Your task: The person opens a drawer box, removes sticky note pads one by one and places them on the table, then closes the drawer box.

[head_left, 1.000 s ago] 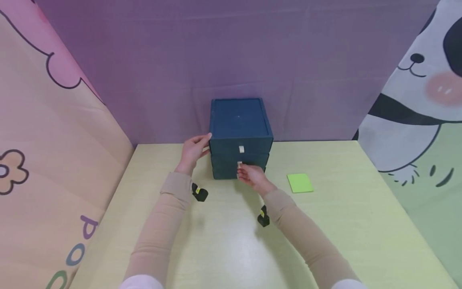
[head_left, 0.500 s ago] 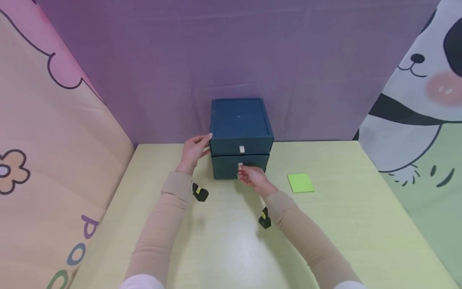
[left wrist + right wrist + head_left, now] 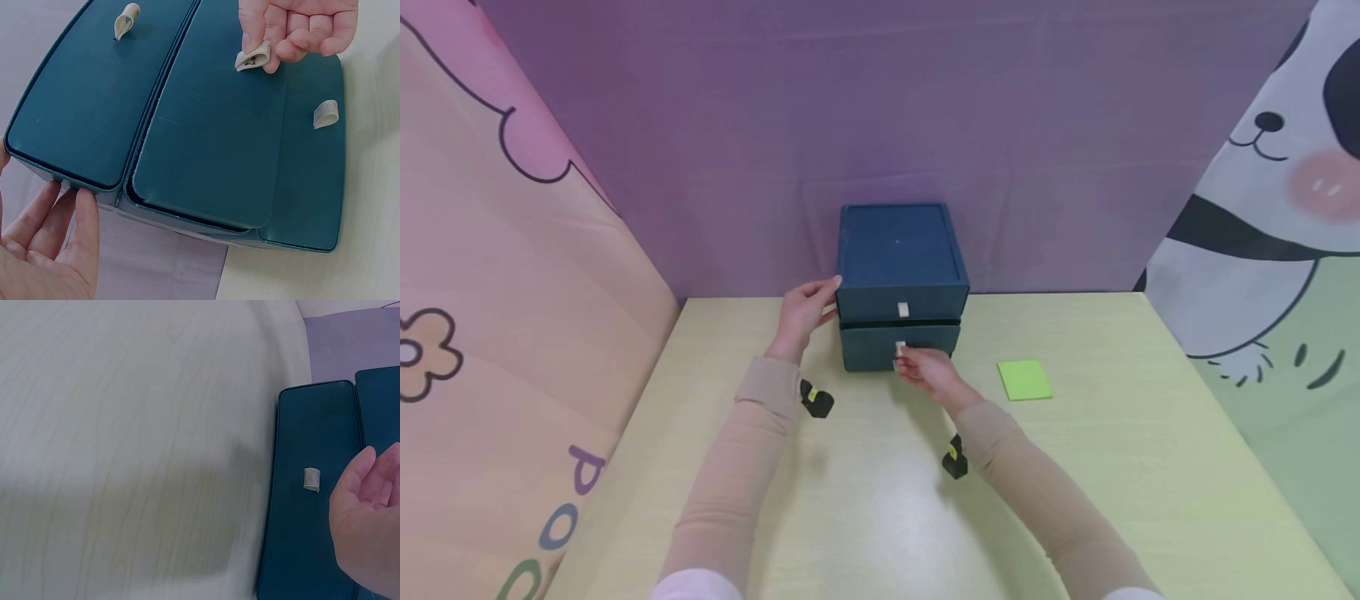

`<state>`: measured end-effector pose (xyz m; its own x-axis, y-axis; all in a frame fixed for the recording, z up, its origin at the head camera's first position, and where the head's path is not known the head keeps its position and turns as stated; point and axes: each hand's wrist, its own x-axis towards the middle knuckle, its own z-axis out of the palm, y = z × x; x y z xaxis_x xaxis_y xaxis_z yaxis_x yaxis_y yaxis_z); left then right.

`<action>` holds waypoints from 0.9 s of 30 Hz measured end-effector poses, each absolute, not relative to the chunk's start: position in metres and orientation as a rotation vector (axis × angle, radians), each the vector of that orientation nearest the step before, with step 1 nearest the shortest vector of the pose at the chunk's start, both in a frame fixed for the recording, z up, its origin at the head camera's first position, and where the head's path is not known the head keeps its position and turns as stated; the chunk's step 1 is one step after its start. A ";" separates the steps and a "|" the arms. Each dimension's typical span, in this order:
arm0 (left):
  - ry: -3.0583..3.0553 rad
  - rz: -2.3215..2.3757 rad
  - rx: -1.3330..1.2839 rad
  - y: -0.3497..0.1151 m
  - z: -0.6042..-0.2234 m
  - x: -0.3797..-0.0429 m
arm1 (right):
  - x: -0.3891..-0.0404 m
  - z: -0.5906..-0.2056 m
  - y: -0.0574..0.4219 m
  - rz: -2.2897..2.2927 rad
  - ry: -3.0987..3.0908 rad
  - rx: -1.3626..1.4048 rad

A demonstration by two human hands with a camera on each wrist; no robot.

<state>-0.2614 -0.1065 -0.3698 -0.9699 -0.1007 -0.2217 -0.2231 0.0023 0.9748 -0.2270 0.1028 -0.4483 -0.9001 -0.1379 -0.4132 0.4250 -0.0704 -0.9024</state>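
Observation:
A dark blue drawer cabinet [image 3: 898, 242] stands against the purple backdrop, with a pale loop pull on each of its three drawers. My right hand [image 3: 928, 371] pinches the pull tab [image 3: 255, 56] of the middle drawer [image 3: 212, 125] between thumb and finger. That drawer juts out a little, leaving a dark gap above its front. My left hand [image 3: 802, 315] rests against the cabinet's left front corner, its fingers [image 3: 87, 219] straight along the side. In the left wrist view the top drawer [image 3: 87, 87] and bottom drawer [image 3: 306, 187] sit flush. The middle drawer's inside is hidden.
A green sticky-note pad [image 3: 1025, 380] lies on the pale wooden table [image 3: 865, 500], right of the cabinet. Black wrist pieces with yellow marks show below both cuffs. Printed cloth walls border the table left and right.
The middle drawer has come slightly forward, widening the gap under the top drawer. My right hand has moved a little toward me with its pull. My left hand stays in place.

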 end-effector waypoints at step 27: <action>2.145 2.133 -0.372 -0.107 -0.370 -0.263 | -0.220 -0.446 0.105 -2.024 1.797 0.283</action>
